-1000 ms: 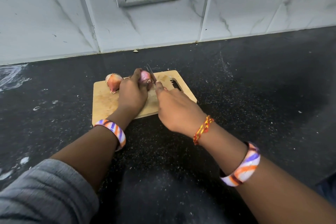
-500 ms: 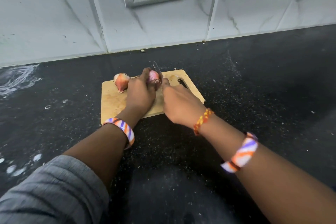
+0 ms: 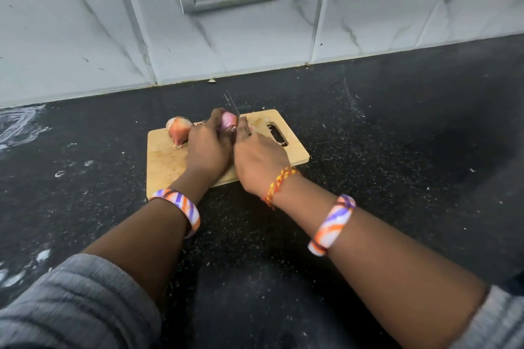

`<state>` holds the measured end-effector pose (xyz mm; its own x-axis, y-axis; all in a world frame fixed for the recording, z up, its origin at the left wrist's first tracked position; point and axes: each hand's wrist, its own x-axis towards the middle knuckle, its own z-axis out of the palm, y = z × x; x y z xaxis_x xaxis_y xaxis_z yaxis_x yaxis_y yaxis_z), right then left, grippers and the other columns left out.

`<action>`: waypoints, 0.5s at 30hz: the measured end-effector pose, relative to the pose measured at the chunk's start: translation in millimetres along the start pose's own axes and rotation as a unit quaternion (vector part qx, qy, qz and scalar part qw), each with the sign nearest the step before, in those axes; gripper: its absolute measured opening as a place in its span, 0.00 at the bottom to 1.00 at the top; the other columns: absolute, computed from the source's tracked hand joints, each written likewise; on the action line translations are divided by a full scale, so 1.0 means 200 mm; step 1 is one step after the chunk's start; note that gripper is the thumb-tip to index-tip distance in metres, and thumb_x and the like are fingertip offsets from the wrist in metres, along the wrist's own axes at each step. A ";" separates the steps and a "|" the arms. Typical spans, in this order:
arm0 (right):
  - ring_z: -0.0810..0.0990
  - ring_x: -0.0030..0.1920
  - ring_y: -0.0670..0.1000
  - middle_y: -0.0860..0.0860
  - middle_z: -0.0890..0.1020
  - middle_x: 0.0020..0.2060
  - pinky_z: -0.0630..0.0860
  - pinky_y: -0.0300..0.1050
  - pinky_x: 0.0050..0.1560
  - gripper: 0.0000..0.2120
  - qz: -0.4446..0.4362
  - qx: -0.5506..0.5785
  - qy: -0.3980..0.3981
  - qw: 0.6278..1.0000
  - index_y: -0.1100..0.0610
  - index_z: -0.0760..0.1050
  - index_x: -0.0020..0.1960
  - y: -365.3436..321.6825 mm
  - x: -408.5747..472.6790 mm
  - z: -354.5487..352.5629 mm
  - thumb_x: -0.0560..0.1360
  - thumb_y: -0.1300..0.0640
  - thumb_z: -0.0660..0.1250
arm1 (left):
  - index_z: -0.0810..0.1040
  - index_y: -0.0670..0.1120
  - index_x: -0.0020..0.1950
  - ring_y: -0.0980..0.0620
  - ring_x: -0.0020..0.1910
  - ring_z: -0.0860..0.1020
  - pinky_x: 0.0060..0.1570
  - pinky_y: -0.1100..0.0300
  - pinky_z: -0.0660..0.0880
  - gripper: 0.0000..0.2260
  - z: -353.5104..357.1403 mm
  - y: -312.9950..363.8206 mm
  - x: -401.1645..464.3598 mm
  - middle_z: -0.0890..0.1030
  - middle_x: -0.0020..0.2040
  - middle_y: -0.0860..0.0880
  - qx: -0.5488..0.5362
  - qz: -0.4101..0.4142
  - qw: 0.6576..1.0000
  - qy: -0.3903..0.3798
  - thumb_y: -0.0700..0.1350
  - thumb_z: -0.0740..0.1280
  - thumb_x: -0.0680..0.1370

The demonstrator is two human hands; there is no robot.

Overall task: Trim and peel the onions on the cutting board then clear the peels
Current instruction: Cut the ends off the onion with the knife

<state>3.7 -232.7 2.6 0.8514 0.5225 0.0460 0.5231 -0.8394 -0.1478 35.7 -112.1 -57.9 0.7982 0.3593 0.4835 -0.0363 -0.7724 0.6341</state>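
Onion (image 3: pixel 228 121) in left grip (image 3: pixel 209 147), knife (image 3: pixel 232 103) (rt hand (image 3: pixel 259 160)) alongside.

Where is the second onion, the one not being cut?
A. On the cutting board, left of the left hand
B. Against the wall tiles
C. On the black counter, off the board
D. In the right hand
A: the loose onion lies on the cutting board, just left of the left hand, which holds the other onion.

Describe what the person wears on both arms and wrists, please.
Each forearm carries a wide bangle striped white, orange and purple: the left bangle and the right bangle. The right wrist also has a braided red and yellow thread. Grey ribbed sleeves, the left sleeve and the right sleeve, are pushed up.
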 end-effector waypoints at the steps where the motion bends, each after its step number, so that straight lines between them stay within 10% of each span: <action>1: 0.73 0.61 0.58 0.59 0.73 0.62 0.71 0.48 0.52 0.32 0.007 0.005 0.006 1.000 0.63 0.42 0.76 -0.01 0.03 0.01 0.77 0.65 0.54 | 0.70 0.40 0.65 0.37 0.44 0.78 0.43 0.51 0.74 0.16 0.00 -0.01 0.00 0.81 0.45 0.35 -0.004 -0.001 1.000 -0.001 0.43 0.60 0.79; 15: 0.71 0.65 0.58 0.58 0.71 0.66 0.69 0.50 0.59 0.26 0.044 0.002 -0.014 0.999 0.61 0.43 0.76 -0.01 0.10 -0.02 0.80 0.63 0.47 | 0.74 0.41 0.60 0.38 0.44 0.78 0.45 0.50 0.74 0.13 0.00 0.02 0.01 0.81 0.45 0.36 0.007 0.028 1.000 0.007 0.46 0.61 0.78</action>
<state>19.6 -222.1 6.6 0.8928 0.4505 0.0057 0.4459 -0.8818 -0.1535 37.3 -114.4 -54.7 0.7865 0.3224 0.5267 -0.0728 -0.7986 0.5974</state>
